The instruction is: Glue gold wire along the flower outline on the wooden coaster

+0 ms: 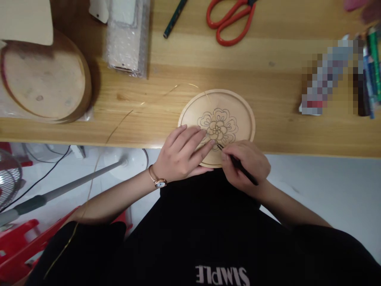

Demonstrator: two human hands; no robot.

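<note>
A round wooden plate [195, 109] with a raised rim lies at the table's near edge, partly overhanging it. On it is a line-drawn flower [222, 115], its inner petals outlined in gold. My left hand [186, 153] grips the plate's near left side, fingers spread over the top and thumb along the near rim; the index fingertip presses by the flower's lower petals. Black tweezers [242, 169] are in my right hand [248, 161], their tips touching down near that fingertip. A thin gold wire [119, 124] loops from the plate leftward and down across my left arm.
Red-handled scissors [233, 24] and a dark pencil [175, 18] lie beyond the plate. Bubble-wrapped pieces [126, 43] and a round wooden box [44, 83] stand to the left. Several pens [372, 67] and a blurred-out packet [327, 77] are at right.
</note>
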